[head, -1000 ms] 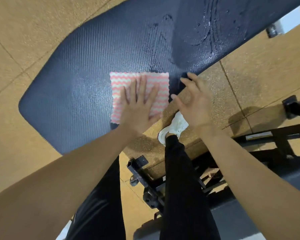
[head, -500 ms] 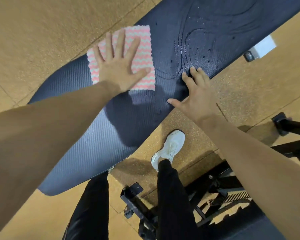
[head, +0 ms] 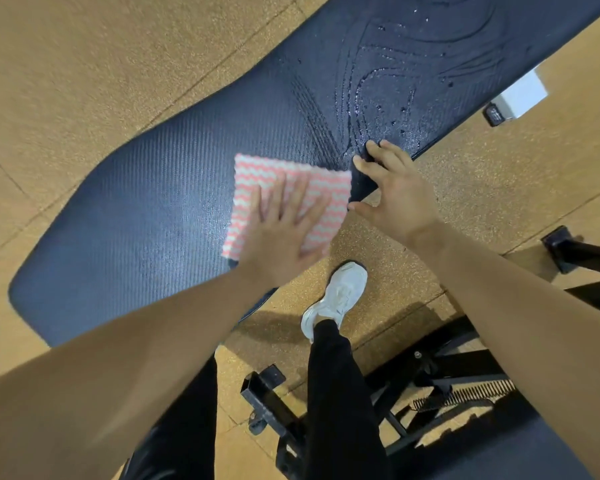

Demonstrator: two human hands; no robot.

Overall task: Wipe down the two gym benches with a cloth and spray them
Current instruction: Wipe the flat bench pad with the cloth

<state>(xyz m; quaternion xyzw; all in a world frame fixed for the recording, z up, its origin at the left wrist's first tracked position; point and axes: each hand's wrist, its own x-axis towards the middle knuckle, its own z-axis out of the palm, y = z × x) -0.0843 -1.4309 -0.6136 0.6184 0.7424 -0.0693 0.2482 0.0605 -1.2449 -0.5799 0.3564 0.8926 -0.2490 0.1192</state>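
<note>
Wet-streaked bench pad (head: pixel 153 220), tan floor (head: pixel 84 64), left hand (head: pixel 284 237) flat on cloth (head: pixel 257 174), right hand (head: pixel 399 192) spread at edge

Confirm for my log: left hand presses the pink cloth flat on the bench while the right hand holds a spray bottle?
No bottle: the head view shows the right hand empty, resting on the near edge of the bench. The left hand does press the pink cloth flat on it.
</note>
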